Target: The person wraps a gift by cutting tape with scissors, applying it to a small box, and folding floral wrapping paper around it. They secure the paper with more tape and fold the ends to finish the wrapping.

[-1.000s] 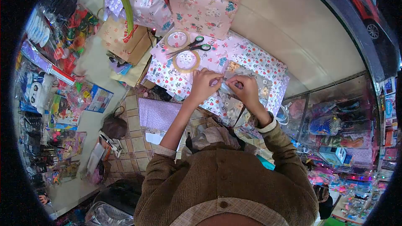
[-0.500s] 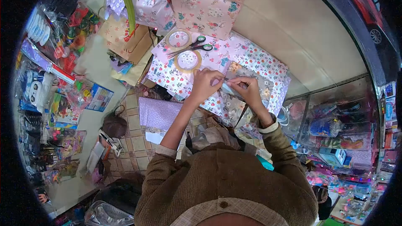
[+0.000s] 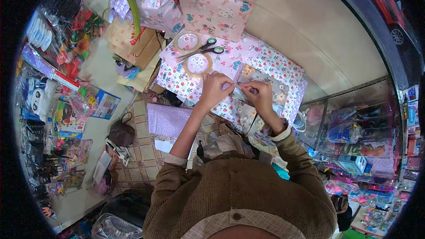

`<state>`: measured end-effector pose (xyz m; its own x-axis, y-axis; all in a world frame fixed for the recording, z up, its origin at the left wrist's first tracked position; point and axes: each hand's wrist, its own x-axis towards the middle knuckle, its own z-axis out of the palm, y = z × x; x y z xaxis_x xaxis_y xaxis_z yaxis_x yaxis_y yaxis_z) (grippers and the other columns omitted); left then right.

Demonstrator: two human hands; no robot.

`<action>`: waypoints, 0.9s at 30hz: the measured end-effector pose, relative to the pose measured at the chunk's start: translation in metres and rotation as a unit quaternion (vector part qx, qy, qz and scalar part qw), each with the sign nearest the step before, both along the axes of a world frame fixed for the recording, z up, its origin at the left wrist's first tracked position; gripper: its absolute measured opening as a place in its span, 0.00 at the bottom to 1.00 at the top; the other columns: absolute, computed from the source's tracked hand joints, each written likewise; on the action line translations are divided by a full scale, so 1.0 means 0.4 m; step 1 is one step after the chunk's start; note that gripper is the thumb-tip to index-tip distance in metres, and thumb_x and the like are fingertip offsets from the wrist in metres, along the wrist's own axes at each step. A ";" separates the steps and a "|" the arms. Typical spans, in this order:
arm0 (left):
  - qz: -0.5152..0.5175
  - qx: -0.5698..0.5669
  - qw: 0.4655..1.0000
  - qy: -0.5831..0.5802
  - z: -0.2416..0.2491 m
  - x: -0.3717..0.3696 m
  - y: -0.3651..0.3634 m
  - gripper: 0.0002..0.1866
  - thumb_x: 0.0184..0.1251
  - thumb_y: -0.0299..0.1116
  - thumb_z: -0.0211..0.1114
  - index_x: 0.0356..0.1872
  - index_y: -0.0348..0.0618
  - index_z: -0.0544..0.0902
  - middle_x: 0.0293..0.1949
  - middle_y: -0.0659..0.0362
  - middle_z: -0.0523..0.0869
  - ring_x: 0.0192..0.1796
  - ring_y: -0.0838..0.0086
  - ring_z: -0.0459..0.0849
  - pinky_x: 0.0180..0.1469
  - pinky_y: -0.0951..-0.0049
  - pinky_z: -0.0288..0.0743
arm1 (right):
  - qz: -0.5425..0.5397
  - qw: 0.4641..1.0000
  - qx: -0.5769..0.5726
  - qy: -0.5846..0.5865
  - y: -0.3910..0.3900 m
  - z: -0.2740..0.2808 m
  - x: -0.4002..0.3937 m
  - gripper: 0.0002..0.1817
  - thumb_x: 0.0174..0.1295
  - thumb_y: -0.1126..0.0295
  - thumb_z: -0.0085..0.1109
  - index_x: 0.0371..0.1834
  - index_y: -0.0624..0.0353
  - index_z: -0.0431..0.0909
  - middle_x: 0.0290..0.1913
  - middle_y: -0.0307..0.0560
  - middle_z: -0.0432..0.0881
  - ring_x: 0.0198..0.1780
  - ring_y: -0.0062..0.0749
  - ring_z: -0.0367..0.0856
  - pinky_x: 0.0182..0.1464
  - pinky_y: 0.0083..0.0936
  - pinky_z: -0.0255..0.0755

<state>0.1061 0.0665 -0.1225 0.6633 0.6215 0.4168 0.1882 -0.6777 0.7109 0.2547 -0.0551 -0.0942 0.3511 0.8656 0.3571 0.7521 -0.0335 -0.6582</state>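
Note:
My left hand (image 3: 215,90) is closed in a pinch, its fingertips meeting those of my right hand (image 3: 261,96), which is pinched too. What lies between the fingertips is too small to make out. Beneath and beside my right hand is a grey floral-patterned piece (image 3: 280,89), with more of the same pattern hanging at the sheet's near edge. Both hands are over white floral wrapping paper (image 3: 283,64). Just beyond my left hand lies a roll of tape (image 3: 210,67), and a second tape roll (image 3: 178,43) sits farther back. Scissors (image 3: 217,50) with black-and-green handles rest between the rolls, blades pointing left.
Pink floral paper (image 3: 217,9) and a wrapped parcel (image 3: 161,11) stand at the back. Brown paper bags (image 3: 133,44) are to the left. A lilac patterned sheet (image 3: 170,117) hangs low left. Packaged goods line both sides; a glass-fronted case (image 3: 354,106) is at right.
My right hand has shifted slightly, its fingertips drawing closer to those of my left hand. The tape rolls and scissors keep their places.

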 end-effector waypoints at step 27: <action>0.000 0.011 1.000 -0.002 0.006 0.003 0.000 0.07 0.54 0.39 0.70 0.25 0.49 0.85 0.29 0.63 0.84 0.40 0.69 0.77 0.45 0.65 0.56 | -0.011 0.992 0.061 -0.108 0.008 -0.015 -0.008 0.06 0.52 0.67 0.69 0.27 0.54 0.81 0.24 0.38 0.83 0.26 0.30 0.80 0.39 0.28 0.61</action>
